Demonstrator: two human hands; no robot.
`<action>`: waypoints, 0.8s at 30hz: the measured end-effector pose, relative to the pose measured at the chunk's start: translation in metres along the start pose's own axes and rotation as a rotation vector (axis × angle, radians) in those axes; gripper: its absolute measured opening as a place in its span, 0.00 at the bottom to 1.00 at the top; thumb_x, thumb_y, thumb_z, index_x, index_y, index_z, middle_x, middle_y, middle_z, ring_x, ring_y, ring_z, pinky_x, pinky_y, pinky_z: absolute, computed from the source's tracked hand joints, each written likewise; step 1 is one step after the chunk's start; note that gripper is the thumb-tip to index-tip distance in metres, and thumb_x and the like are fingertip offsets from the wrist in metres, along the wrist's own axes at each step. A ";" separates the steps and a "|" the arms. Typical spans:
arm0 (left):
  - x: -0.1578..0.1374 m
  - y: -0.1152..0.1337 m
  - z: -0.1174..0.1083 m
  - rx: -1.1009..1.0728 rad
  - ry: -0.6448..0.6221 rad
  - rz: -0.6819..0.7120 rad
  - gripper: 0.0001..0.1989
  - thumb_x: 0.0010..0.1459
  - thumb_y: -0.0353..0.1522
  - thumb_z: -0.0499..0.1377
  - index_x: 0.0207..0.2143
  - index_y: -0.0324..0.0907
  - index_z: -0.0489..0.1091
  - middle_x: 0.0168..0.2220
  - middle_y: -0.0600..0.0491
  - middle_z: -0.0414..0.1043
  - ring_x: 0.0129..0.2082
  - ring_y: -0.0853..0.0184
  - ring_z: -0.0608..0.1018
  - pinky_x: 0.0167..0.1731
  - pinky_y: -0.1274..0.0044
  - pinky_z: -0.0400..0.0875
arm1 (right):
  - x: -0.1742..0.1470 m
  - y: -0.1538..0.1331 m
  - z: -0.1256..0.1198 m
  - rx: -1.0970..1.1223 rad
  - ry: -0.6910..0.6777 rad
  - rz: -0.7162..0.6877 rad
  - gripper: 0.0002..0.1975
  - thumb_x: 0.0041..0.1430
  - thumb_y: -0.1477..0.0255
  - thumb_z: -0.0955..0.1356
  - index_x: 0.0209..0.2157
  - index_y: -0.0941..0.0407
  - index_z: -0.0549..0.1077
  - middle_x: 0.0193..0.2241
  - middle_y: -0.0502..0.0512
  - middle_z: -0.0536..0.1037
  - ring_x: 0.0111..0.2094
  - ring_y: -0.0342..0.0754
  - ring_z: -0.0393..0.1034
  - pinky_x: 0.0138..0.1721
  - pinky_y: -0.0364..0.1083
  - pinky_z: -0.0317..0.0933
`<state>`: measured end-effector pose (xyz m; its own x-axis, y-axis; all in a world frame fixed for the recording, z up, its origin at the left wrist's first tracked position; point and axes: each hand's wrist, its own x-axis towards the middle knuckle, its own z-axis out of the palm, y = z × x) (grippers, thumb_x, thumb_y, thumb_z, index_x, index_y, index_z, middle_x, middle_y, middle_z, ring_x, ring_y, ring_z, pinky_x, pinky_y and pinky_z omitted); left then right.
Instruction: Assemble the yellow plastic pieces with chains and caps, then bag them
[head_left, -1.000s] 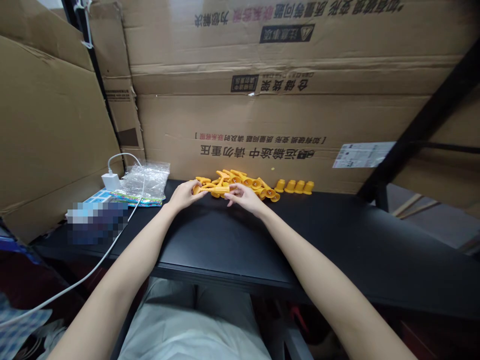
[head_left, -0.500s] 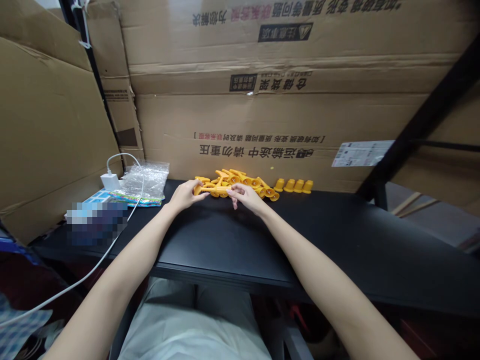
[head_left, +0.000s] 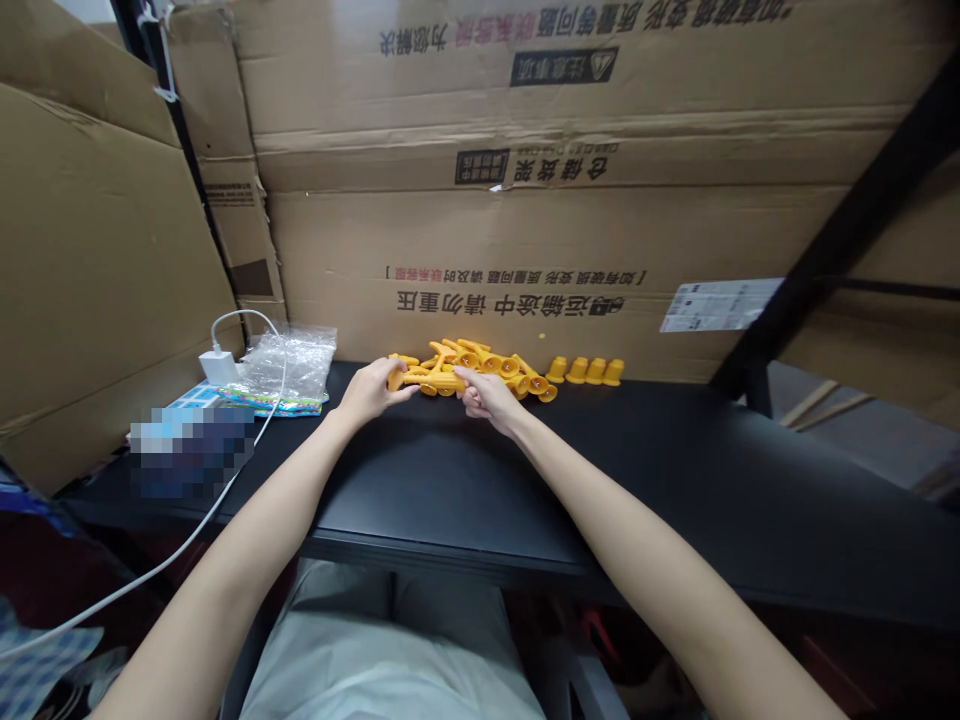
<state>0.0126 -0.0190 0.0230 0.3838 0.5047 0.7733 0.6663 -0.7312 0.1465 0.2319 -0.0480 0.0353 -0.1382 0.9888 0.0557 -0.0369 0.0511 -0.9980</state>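
My left hand [head_left: 373, 390] is closed on the left end of a long yellow plastic piece [head_left: 433, 380], held level above the black shelf. At its right end, my right hand [head_left: 487, 393] pinches it between thumb and bent fingers. Right behind the hands lies a heap of yellow plastic parts [head_left: 491, 362], some with round cup-like ends turned toward me. The exact kind of part is too small to make out. To the right of the heap, several yellow cup-shaped pieces [head_left: 595, 371] stand in a row.
A black shelf [head_left: 480, 490] carries everything, with an upright cardboard sheet [head_left: 465, 230] behind it. On the left lie a clear plastic bag [head_left: 289, 365], a white charger [head_left: 219, 367] with its cable, and a blurred-out dark object [head_left: 191, 450]. A black metal post [head_left: 825, 220] slants at right.
The fingers of my right hand have curled in around the right end of the yellow piece. My left hand keeps its hold, and the view has shifted slightly.
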 end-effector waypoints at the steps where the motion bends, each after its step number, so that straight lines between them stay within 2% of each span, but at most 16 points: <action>1: 0.000 0.000 0.000 0.002 -0.001 0.003 0.14 0.52 0.41 0.62 0.37 0.42 0.67 0.35 0.51 0.74 0.31 0.68 0.75 0.34 0.77 0.69 | -0.001 -0.002 0.001 0.010 0.012 0.036 0.23 0.51 0.56 0.69 0.17 0.55 0.58 0.07 0.40 0.52 0.10 0.33 0.40 0.10 0.37 0.37; 5: -0.001 0.001 0.001 0.019 0.013 0.009 0.15 0.52 0.41 0.62 0.38 0.42 0.67 0.35 0.51 0.74 0.32 0.68 0.75 0.34 0.77 0.69 | -0.004 -0.013 0.002 0.049 0.063 0.156 0.22 0.54 0.59 0.68 0.16 0.55 0.56 0.08 0.40 0.51 0.10 0.32 0.38 0.09 0.35 0.36; 8: -0.001 0.002 0.002 0.033 0.021 0.000 0.16 0.52 0.42 0.62 0.38 0.42 0.67 0.35 0.51 0.74 0.31 0.68 0.75 0.34 0.77 0.69 | -0.004 -0.017 0.000 0.065 0.016 0.256 0.23 0.57 0.58 0.66 0.17 0.55 0.57 0.08 0.40 0.51 0.09 0.32 0.36 0.09 0.36 0.37; 10: -0.001 0.001 0.001 0.024 0.001 -0.004 0.16 0.52 0.43 0.62 0.38 0.42 0.67 0.35 0.51 0.74 0.32 0.68 0.75 0.34 0.78 0.69 | -0.004 -0.016 -0.002 0.052 -0.034 0.287 0.22 0.58 0.57 0.64 0.18 0.55 0.58 0.09 0.41 0.54 0.09 0.32 0.39 0.09 0.36 0.39; 12: -0.001 -0.001 0.001 0.002 -0.034 -0.022 0.16 0.51 0.42 0.63 0.37 0.42 0.67 0.34 0.52 0.74 0.31 0.69 0.75 0.33 0.78 0.68 | -0.003 -0.012 -0.004 -0.006 -0.082 0.264 0.22 0.59 0.54 0.63 0.21 0.56 0.63 0.11 0.45 0.61 0.09 0.34 0.47 0.09 0.36 0.44; 15: -0.001 -0.005 -0.001 -0.029 -0.082 -0.100 0.16 0.50 0.42 0.63 0.36 0.42 0.67 0.31 0.54 0.74 0.28 0.70 0.74 0.30 0.79 0.66 | 0.000 -0.003 -0.005 -0.111 -0.117 0.046 0.17 0.55 0.56 0.67 0.33 0.57 0.68 0.22 0.52 0.73 0.15 0.39 0.63 0.14 0.39 0.57; 17: 0.000 -0.006 -0.003 -0.045 -0.102 -0.150 0.16 0.49 0.42 0.63 0.35 0.42 0.68 0.30 0.55 0.74 0.27 0.70 0.73 0.28 0.80 0.64 | 0.002 0.002 -0.006 -0.171 -0.109 -0.179 0.18 0.50 0.61 0.72 0.39 0.55 0.68 0.30 0.52 0.76 0.21 0.41 0.68 0.21 0.41 0.64; 19: 0.001 -0.006 -0.005 -0.058 -0.114 -0.170 0.16 0.49 0.42 0.63 0.35 0.42 0.68 0.29 0.55 0.73 0.26 0.71 0.72 0.28 0.80 0.63 | 0.004 0.006 -0.007 -0.231 -0.095 -0.354 0.21 0.46 0.63 0.74 0.40 0.54 0.68 0.33 0.52 0.76 0.24 0.42 0.70 0.26 0.44 0.68; 21: 0.001 -0.004 -0.006 -0.065 -0.117 -0.173 0.16 0.49 0.42 0.63 0.35 0.42 0.68 0.29 0.55 0.73 0.26 0.71 0.72 0.27 0.80 0.63 | 0.005 0.007 -0.008 -0.277 -0.090 -0.434 0.20 0.46 0.61 0.73 0.38 0.55 0.68 0.32 0.52 0.75 0.24 0.43 0.70 0.29 0.46 0.68; 24: 0.002 -0.001 -0.007 -0.061 -0.111 -0.169 0.16 0.49 0.43 0.63 0.35 0.42 0.68 0.29 0.55 0.74 0.26 0.71 0.72 0.27 0.80 0.62 | 0.006 0.006 -0.009 -0.309 -0.073 -0.460 0.21 0.45 0.58 0.73 0.36 0.55 0.68 0.27 0.50 0.74 0.21 0.44 0.69 0.28 0.47 0.68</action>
<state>0.0082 -0.0204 0.0283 0.3401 0.6679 0.6619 0.6884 -0.6564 0.3086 0.2403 -0.0408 0.0297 -0.2445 0.8434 0.4785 0.1807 0.5245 -0.8320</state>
